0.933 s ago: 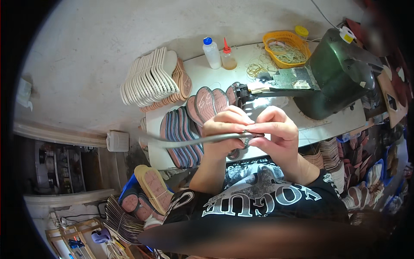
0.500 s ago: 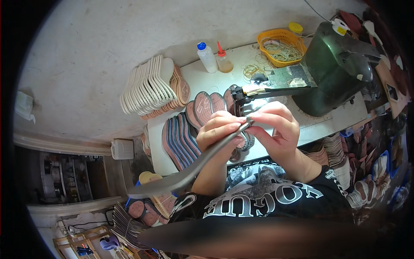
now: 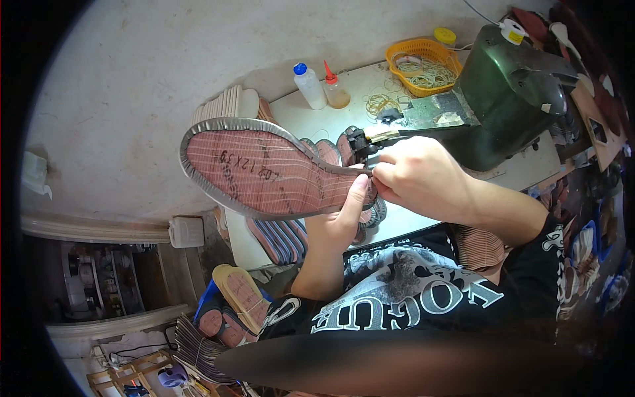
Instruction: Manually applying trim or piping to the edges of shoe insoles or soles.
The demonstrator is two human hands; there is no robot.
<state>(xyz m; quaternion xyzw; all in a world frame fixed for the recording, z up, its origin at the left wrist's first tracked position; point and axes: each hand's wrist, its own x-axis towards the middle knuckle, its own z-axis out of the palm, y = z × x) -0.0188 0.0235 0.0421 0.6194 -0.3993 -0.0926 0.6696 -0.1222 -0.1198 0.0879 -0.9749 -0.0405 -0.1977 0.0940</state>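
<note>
A shoe insole [image 3: 264,165] is held up over the table, its pinkish-red, white-lined underside showing. Dark grey edging, gathered in small pleats, is folded around its rim, and dark handwriting marks the face. My left hand [image 3: 337,228] grips the narrow end, thumb on the underside and the other fingers hidden beneath. At that same end my right hand [image 3: 423,175] is closed, fingertips pinched at the edge; what exactly they pinch is hidden. Just behind my hands is the dark head [image 3: 360,142] of a green machine [image 3: 509,92].
More edged insoles [image 3: 327,152] and a striped stack [image 3: 274,238] lie on the white table. Pale insoles [image 3: 228,106] are stacked behind. Two squeeze bottles [image 3: 309,87] and a yellow basket [image 3: 423,83] of cord stand along the back. Bundled insoles [image 3: 241,298] are low at left.
The insole has turned from edge-on to showing its underside, its wide end swinging up from lower left. My left thumb is now on top, and my right hand has rolled over, knuckles up.
</note>
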